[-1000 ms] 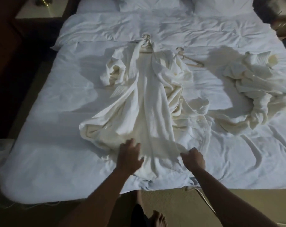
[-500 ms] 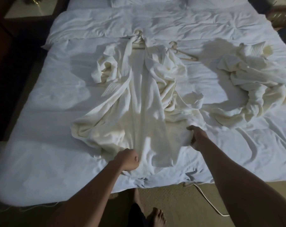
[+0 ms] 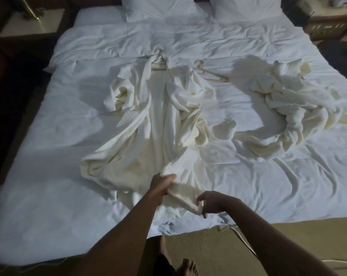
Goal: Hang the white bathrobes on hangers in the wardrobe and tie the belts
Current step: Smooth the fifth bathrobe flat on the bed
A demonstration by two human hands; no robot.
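- Head view: your left hand (image 3: 162, 183) grips a bunched fold at the hem of the spread bathrobe (image 3: 158, 124); fingers curled round the cloth.
- Right hand (image 3: 213, 201), just right of the left one, pinches the hem edge at the fingertips; other fingers loosely curled.
- The robe runs straight away from both hands up the bed (image 3: 49, 176), collar on a hanger (image 3: 158, 60) at the far end, well beyond your reach.
- Second hanger (image 3: 210, 73) lies bare, far ahead and right of the right hand; the second bathrobe (image 3: 294, 108) is a crumpled heap further right still.
- Step looks like straightening the robe's skirt before tying. Pull the hem toward you evenly with both hands, gently, or the collar likely slips off its hanger.
- Flatten the front panels so they overlap; right side above your right hand is bunched.
- Can't pick out the belt in the folds; find it before lifting.
- Nothing is in the wardrobe yet; it is not in view.
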